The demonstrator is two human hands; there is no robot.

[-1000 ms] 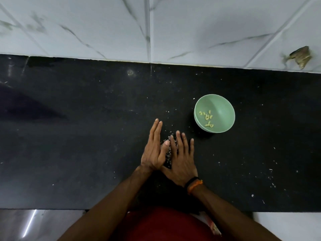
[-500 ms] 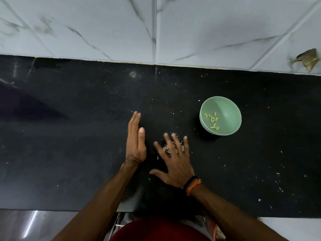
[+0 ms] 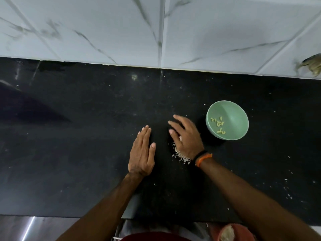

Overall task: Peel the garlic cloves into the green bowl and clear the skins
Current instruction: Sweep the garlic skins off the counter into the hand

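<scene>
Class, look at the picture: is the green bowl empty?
No, the green bowl holds several small pale peeled garlic cloves, lying loose on its inner floor.

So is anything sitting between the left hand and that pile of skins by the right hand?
Nothing visible. The left hand lies flat on the black counter, and only bare counter separates it from the garlic skins gathered under the right hand. The green bowl stands on the far side, beyond the right hand.
</scene>
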